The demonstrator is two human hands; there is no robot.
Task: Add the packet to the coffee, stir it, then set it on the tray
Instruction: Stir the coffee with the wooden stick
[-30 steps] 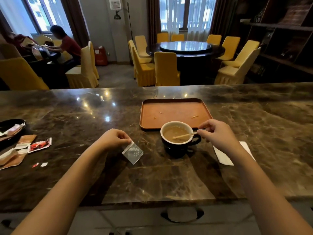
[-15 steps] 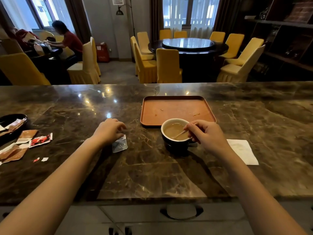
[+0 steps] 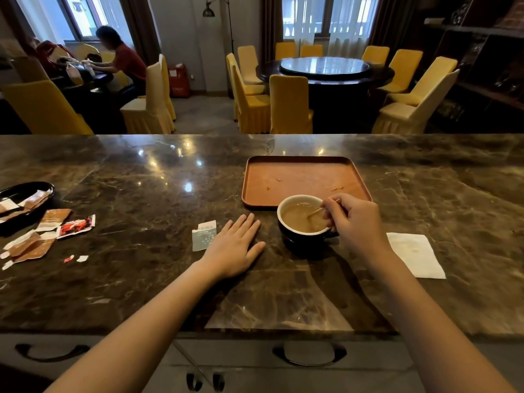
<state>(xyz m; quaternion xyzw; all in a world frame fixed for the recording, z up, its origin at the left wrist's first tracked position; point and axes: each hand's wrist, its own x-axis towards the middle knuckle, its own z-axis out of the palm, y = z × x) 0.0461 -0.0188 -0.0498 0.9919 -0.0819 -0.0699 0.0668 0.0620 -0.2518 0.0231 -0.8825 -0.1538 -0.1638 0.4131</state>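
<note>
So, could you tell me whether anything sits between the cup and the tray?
Nothing visible does. The cup stands right at the near edge of the tray, whose surface holds only a few small crumbs.

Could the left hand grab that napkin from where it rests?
Probably not easily. The left hand lies flat left of the cup; the napkin lies beyond the cup and the stirring right hand.

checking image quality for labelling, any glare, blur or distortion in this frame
Head view: ceiling-light glare spots on the marble counter; windows blown out; wide-angle bending at the edges. Cup, tray, packet and both hands, left, right, are sharp; the shelves at right are dark.
</note>
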